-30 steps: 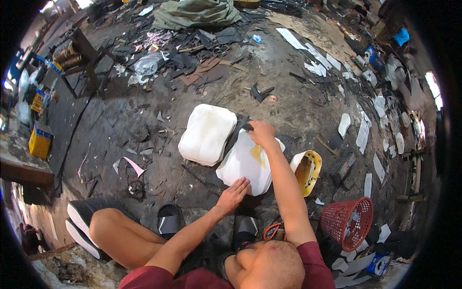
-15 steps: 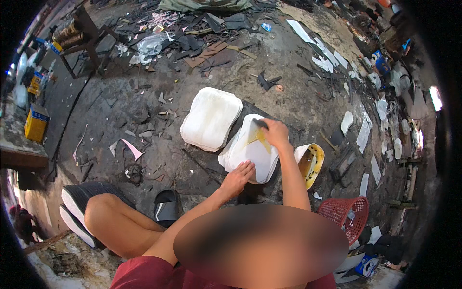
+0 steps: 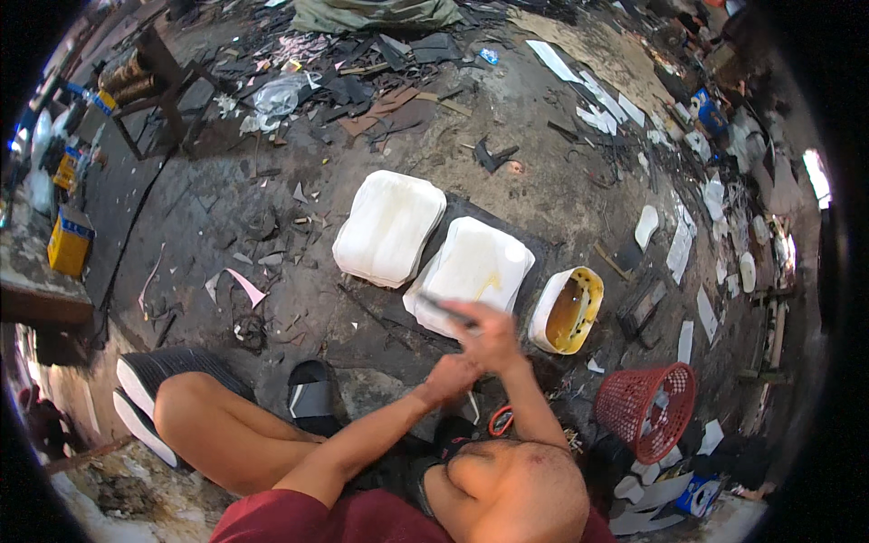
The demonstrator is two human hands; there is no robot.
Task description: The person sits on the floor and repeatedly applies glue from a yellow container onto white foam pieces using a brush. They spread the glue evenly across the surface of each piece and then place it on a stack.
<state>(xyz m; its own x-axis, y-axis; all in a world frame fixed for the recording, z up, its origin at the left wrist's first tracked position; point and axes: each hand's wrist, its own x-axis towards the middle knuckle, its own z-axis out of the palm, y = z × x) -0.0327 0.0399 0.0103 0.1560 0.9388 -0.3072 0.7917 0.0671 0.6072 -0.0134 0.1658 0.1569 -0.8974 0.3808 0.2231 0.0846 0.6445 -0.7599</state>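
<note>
A dark, flat glue spreader [image 3: 445, 310] is gripped in my right hand [image 3: 490, 337], above the near part of the right stack of white sheets [image 3: 475, 258]. Thin streaks of yellow glue mark the top sheet of that stack. My left hand [image 3: 450, 377] lies at the stack's near edge, close against the right hand, with its fingers mostly hidden. To the left sits a second stack of white sheets [image 3: 391, 226]. Right of both stands a cut-open white plastic container [image 3: 540, 328] holding amber-yellow glue.
A red plastic basket [image 3: 625, 398] stands at the near right, with orange-handled scissors [image 3: 501, 420] nearer my legs. One dark sandal [image 3: 312, 398] lies at the left. Dark scraps [image 3: 389, 113] and white strips [image 3: 552, 60] litter the far floor; a yellow box [image 3: 70, 242] sits far left.
My right hand has drawn the spreader from the far edge toward me. My left hand has slid off the sheet toward the near edge. The yellow glue patch has thinned to streaks.
</note>
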